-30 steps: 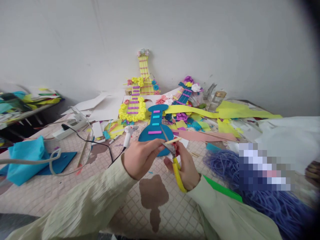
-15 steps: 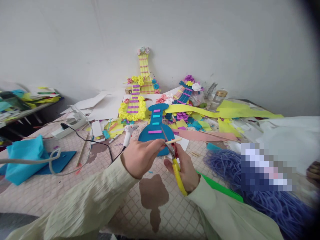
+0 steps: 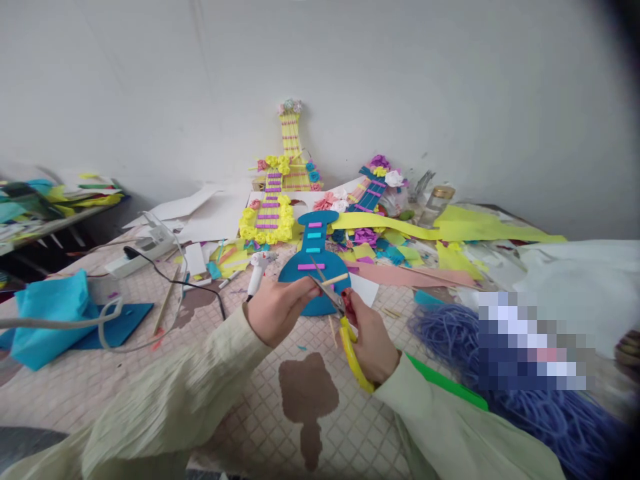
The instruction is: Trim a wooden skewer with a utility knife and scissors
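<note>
My right hand (image 3: 371, 339) is closed round the yellow handles of a pair of scissors (image 3: 353, 353), whose blades point up and left with a gap between them. Between the fingertips of my left hand (image 3: 280, 308) is a thin wooden stick (image 3: 336, 280), its free end pointing right across the blades. Behind both hands lies a blue guitar-shaped cutout (image 3: 296, 268) with purple and light blue strips across its neck and body. My hands partly cover its lower body.
A white glue gun (image 3: 259, 268) lies left of the cutout. Decorated yellow guitar shapes (image 3: 268, 215) lean near the wall. Blue-purple cord (image 3: 450, 333) is heaped at the right. Further left are a power strip (image 3: 140, 259) and blue cloth (image 3: 53, 313). Paper scraps litter the back.
The scissors' blades have swung to the left and cross the stick at a lower slant. The stick has shifted slightly left with my left hand.
</note>
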Tool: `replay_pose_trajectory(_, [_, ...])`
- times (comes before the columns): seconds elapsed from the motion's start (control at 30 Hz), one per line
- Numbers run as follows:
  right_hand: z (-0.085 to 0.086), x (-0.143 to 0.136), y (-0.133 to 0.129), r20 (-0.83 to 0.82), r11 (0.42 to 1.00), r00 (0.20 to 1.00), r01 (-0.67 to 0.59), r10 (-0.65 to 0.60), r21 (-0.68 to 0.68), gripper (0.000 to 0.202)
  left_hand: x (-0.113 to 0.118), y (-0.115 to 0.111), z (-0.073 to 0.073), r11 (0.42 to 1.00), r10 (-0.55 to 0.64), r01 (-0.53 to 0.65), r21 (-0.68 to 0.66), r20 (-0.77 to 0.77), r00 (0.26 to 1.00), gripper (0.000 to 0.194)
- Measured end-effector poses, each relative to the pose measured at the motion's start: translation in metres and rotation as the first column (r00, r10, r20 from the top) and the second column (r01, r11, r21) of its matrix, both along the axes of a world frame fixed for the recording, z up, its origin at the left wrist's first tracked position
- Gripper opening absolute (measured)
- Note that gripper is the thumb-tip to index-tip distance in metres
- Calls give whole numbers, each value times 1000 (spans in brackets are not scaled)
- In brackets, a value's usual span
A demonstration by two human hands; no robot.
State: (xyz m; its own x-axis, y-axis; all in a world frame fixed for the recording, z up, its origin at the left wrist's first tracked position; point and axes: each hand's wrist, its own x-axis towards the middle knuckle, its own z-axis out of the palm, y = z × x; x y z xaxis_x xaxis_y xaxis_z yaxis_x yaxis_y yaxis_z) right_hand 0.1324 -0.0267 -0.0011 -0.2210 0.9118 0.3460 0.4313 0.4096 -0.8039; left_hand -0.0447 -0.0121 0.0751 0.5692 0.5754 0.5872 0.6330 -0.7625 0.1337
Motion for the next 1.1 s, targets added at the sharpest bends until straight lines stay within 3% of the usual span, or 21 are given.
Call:
replay_pose_trajectory(0.1, [-3,1,3,8,1000,1000,-9,9,12,50,0,-3,0,983,-62,78,-165,101,993,23])
replay_pose_trajectory(0.17, [-3,1,2,11,1000,1000,-7,7,21,52,0,-4,2,972,-93,119,-205,133,987,23])
replay_pose_trajectory(0.5, [3,0,-4,26,999,999,-21,20,25,46,0,-1,9,971,-149,160,-179,69,986,24])
replay_pose_trajectory(0.73, [4,0,-9,52,1000,999,-14,14,8,40,-6,5,11,945,-238,252,-209,89,967,26])
replay_pose_trajectory(0.87, [7,-4,-9,66,1000,998,7,-7,4,31,-8,7,8,973,-166,162,-163,-8,986,29])
replay_pose_trajectory(1.0, [8,-5,-6,66,999,997,35,-35,9,24,1,3,0,994,102,-97,51,-125,987,29])
replay_pose_trajectory(1.1, [8,-4,-3,64,998,996,56,-58,34,24,11,-3,-7,966,217,-209,155,-37,976,24])
